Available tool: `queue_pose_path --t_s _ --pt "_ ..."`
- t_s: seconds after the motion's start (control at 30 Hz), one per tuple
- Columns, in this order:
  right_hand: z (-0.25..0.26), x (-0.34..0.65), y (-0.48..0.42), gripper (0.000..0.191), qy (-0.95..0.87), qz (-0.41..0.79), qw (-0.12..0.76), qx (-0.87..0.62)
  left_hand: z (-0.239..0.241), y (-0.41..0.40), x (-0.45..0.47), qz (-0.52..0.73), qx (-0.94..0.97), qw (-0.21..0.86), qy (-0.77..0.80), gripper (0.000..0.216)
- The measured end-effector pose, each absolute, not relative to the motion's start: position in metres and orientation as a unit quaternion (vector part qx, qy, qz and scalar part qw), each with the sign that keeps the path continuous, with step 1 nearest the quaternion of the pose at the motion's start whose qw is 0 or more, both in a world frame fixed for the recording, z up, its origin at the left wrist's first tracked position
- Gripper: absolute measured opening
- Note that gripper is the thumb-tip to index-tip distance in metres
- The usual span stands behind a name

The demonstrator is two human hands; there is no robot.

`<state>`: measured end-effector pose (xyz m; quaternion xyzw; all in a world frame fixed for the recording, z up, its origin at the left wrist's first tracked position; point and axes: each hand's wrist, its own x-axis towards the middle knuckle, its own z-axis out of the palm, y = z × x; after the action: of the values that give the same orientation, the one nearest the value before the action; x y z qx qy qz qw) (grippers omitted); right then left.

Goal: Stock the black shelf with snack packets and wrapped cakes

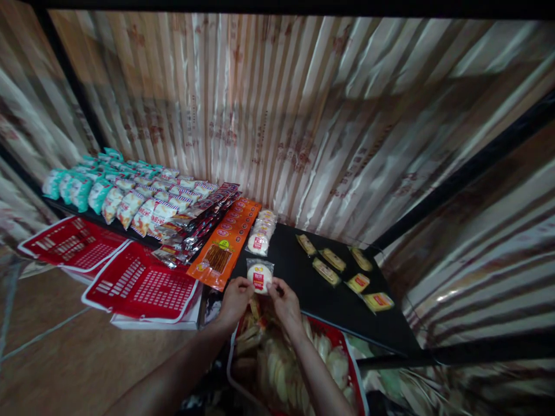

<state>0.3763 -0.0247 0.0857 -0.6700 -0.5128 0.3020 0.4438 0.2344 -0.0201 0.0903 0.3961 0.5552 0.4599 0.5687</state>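
Note:
Between my two hands is a round white packaged cracker (260, 277) with a red label, in a clear wrapper. My left hand (236, 299) pinches its left edge, and my right hand (284, 299) pinches its right edge. It is at the front edge of the black shelf (299, 271). Just behind it runs a row of similar white packaged crackers (260, 242). Left of that row lies a long orange snack packet (225, 242). Below my hands is a red basket (353, 358) with a pale rim, filled with many wrapped snacks (281, 370).
Several yellow packets (326, 270) lie on the shelf's right side. Dark foil packets (203, 222), white bags (150, 216) and teal bags (78, 190) fill its left. Red baskets (143, 283) stand at left. Black frame posts (459, 167) and a striped plastic sheet (295, 115) enclose the shelf.

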Motion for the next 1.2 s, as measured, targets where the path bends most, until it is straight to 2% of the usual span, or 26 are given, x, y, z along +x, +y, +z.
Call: queue_pose_path --t_s 0.23,0.5,0.73,1.2 --pt "0.086 0.373 0.019 0.037 -0.510 0.260 0.392 -0.720 0.088 0.016 0.242 0.475 0.422 0.525 0.566 0.012" --pt "0.085 0.363 0.044 0.025 -0.499 0.225 0.393 -0.739 0.084 0.042 0.243 0.472 0.459 0.479 0.581 0.005" --pt "0.086 0.361 0.055 0.023 -0.493 0.208 0.393 -0.748 0.085 0.056 0.244 0.462 0.495 0.439 0.591 0.007" --pt "0.083 0.358 0.061 0.034 -0.496 0.168 0.320 -0.789 0.087 0.060 0.240 0.460 0.536 0.388 0.591 0.013"
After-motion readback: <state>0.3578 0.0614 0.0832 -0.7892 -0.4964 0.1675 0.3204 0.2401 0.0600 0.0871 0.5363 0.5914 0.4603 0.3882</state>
